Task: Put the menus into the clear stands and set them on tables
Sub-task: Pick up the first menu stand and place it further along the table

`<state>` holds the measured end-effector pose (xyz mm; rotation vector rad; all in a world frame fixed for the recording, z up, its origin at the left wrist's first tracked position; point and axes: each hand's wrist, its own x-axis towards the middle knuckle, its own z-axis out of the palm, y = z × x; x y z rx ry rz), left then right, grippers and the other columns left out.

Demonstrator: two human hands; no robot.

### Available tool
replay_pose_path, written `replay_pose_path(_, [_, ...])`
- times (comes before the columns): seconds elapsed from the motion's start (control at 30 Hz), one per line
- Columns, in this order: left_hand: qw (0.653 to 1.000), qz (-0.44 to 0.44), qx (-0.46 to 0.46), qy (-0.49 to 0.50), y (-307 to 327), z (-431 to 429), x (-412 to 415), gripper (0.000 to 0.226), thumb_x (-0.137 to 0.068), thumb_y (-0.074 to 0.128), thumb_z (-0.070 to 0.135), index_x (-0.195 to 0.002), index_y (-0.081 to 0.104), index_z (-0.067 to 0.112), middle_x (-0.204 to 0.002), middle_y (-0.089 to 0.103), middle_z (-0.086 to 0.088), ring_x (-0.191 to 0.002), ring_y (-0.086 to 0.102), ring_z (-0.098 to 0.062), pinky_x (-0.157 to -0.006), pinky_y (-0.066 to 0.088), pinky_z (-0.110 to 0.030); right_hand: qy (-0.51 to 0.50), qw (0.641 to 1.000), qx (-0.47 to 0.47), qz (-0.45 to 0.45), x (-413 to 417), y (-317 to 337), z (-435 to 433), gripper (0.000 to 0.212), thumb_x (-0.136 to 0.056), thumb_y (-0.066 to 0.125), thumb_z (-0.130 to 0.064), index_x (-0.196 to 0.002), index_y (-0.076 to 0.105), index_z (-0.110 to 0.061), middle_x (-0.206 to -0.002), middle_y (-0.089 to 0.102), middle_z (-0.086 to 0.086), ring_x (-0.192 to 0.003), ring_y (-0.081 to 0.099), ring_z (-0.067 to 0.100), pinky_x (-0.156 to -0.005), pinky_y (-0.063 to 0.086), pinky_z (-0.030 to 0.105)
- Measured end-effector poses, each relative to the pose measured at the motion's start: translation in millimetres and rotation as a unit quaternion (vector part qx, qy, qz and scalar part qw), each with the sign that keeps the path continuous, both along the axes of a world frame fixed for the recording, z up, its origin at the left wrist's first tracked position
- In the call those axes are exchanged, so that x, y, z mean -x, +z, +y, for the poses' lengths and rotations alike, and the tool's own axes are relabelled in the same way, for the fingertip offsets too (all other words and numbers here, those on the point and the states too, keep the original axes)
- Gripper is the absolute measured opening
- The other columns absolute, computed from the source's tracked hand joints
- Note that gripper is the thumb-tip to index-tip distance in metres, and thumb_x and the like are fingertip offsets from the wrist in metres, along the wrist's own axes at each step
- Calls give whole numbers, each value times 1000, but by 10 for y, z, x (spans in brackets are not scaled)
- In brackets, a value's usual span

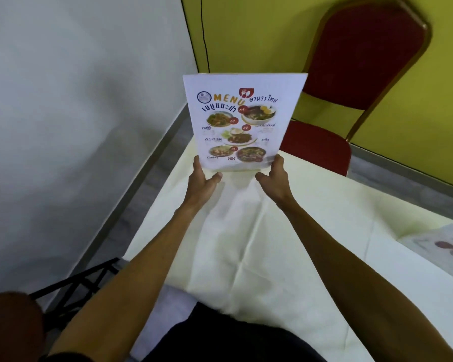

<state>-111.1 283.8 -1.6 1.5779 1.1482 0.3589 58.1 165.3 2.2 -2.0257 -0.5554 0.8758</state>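
A white menu (pixel 242 121) with food photos and the word MENU stands upright in a clear stand near the far corner of a table with a cream cloth (pixel 246 244). My left hand (pixel 203 180) touches its lower left edge and my right hand (pixel 273 178) its lower right edge. On both hands the fingers are spread and the thumbs point inward. Whether they grip the stand or only rest beside it is unclear. The stand's base is hard to make out. A second menu (pixel 447 246) lies flat at the table's right edge, blurred.
A red padded chair (pixel 351 82) with a gold frame stands behind the far table corner against a yellow-green wall. A grey-white wall runs along the left. A black metal frame (pixel 73 286) sits on the floor at the lower left, by a red chair seat (pixel 11 327).
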Motion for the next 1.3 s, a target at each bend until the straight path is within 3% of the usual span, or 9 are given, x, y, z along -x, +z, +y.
replay_pose_path(0.2, [1000, -7, 24, -6, -164, 267, 144, 61, -91, 60, 10, -142, 28, 19, -138, 50, 9, -121, 51, -14, -102, 45, -39, 26, 1000, 11, 15, 88, -95, 314, 64, -81, 59, -6, -137, 28, -8, -120, 55, 7, -94, 58, 27, -72, 44, 28])
replay_pose_path(0.47, [1000, -22, 10, -14, -336, 228, 183, 82, -86, 66, 22, -151, 15, 24, -150, 42, 4, -127, 41, -3, -98, 33, -12, 34, 999, -4, 5, 145, -206, 385, 66, -76, 63, -5, -133, 30, -8, -127, 56, 11, -104, 56, 25, -77, 44, 28])
replay_pose_path(0.7, [1000, -8, -4, 4, -372, 166, 116, 84, -84, 70, 19, -150, 18, 22, -153, 37, 1, -137, 37, -16, -108, 30, -26, 89, 995, 23, -26, -88, -197, 529, 67, -78, 61, -5, -135, 26, -12, -116, 55, 1, -98, 58, 24, -75, 47, 28])
replay_pose_path(0.83, [1000, 1, -16, 11, -441, 136, 136, 85, -79, 71, 24, -148, 22, 23, -150, 41, 3, -135, 41, -18, -114, 36, -45, 104, 993, 33, -42, -171, -238, 496, 69, -78, 61, -5, -137, 28, -10, -116, 56, 2, -100, 58, 26, -76, 45, 28])
replay_pose_path(1.03, [1000, 14, -12, 5, -468, 132, 169, 86, -79, 71, 25, -149, 21, 23, -152, 38, 2, -137, 39, -19, -114, 35, -45, 115, 991, 44, -42, -159, -254, 531, 67, -80, 63, -6, -137, 28, -9, -118, 55, 4, -97, 54, 22, -75, 43, 27])
replay_pose_path(1.17, [999, 33, -6, -6, -467, 135, 187, 90, -82, 72, 23, -152, 15, 23, -156, 32, 2, -141, 33, -20, -115, 31, -41, 140, 988, 52, -46, -204, -280, 498, 77, -80, 64, -8, -144, 22, -12, -128, 56, 8, -96, 55, 21, -78, 46, 28])
replay_pose_path(1.3, [996, 75, -19, -37, -444, 146, 228, 97, -85, 73, 25, -154, 5, 19, -161, 21, 1, -146, 25, -21, -115, 26, -38, 164, 981, 92, -46, -288, -287, 498, 86, -81, 66, -11, -149, 13, -11, -132, 54, 13, -105, 59, 31, -79, 44, 29])
